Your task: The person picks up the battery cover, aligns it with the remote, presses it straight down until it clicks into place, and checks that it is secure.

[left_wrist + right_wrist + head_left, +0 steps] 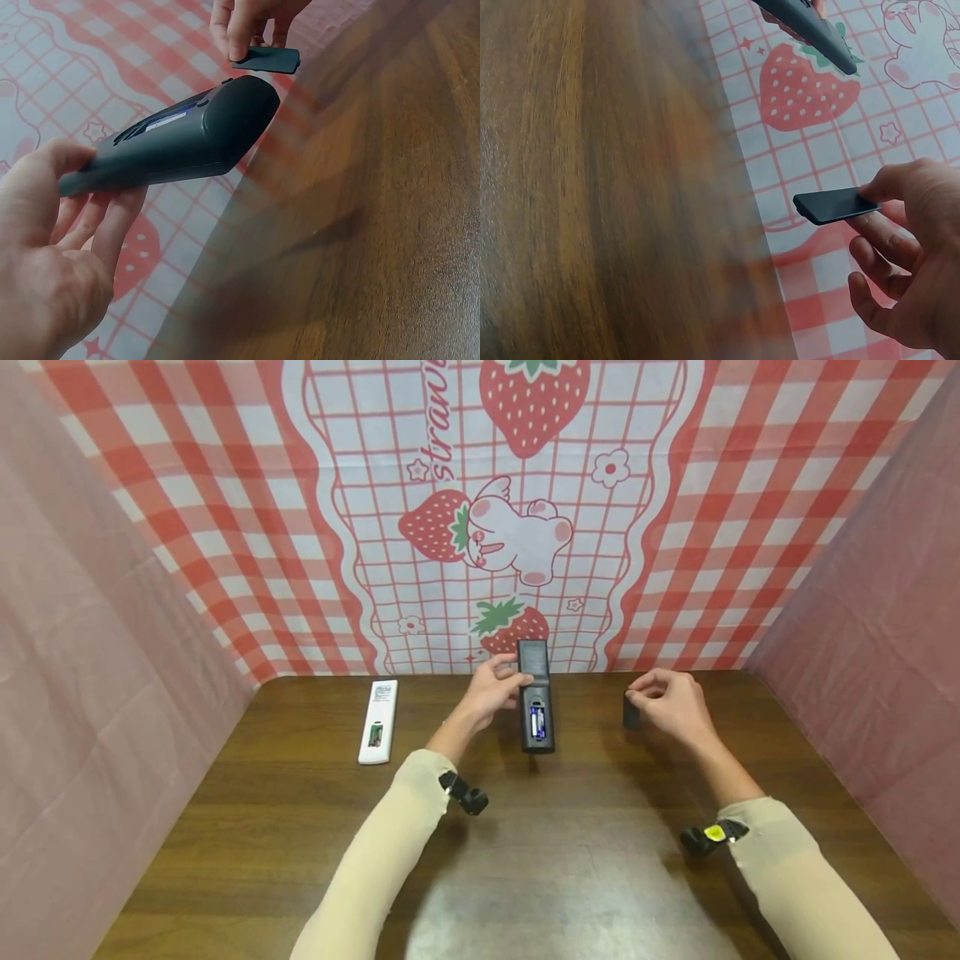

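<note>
My left hand (489, 695) grips a black remote control (535, 660) by its side, thumb on the back face. The remote's back is turned up, and its battery compartment lies uncovered with blue-and-white batteries (537, 722) inside. In the left wrist view the remote (157, 161) tilts above the table. Off to the right, my right hand (675, 702) pinches a small dark battery cover (832, 205) between thumb and fingers, apart from the remote. In the right wrist view the other fingers of that hand curl loosely below the cover.
A white remote control (378, 722) lies back up on the left of the wooden table (525, 860), its battery compartment uncovered. A strawberry-patterned cloth (480, 443) hangs along the table's far edge. Pink cloth walls (862, 568) stand on both sides.
</note>
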Demonstrator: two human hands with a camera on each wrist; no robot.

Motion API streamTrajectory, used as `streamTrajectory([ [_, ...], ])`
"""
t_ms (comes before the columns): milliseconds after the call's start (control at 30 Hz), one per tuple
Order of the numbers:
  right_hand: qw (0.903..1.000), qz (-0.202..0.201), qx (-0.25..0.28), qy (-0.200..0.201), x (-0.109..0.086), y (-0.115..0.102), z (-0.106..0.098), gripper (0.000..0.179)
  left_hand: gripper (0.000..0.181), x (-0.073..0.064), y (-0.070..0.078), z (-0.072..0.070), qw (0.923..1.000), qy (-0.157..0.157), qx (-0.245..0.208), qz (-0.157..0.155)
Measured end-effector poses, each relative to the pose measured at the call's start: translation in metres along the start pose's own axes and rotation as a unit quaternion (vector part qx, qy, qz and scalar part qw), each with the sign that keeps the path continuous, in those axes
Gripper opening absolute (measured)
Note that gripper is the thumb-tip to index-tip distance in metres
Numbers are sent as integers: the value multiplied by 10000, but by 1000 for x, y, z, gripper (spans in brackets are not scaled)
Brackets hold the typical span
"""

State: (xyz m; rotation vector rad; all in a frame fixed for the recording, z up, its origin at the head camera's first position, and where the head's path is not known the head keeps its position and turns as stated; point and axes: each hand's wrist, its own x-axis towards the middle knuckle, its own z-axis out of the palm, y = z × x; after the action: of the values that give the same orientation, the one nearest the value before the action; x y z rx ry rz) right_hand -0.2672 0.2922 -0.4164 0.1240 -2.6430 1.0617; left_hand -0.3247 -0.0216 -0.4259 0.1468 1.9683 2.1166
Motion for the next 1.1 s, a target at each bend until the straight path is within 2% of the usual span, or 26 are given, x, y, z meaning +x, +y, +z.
streamTrajectory([
  [300,9994,5,345,-3,0,-1,5,16,69,-2,-1,-5,9999,-25,-95,88],
  [633,9992,-30,399,-33,-3,-7,9,16,69,-7,-3,-9,9999,-85,59,116],
  [1100,9956,62,935,-82,-4,-15,10,19,70,-10,-3,-9,9998,70,-27,201],
])
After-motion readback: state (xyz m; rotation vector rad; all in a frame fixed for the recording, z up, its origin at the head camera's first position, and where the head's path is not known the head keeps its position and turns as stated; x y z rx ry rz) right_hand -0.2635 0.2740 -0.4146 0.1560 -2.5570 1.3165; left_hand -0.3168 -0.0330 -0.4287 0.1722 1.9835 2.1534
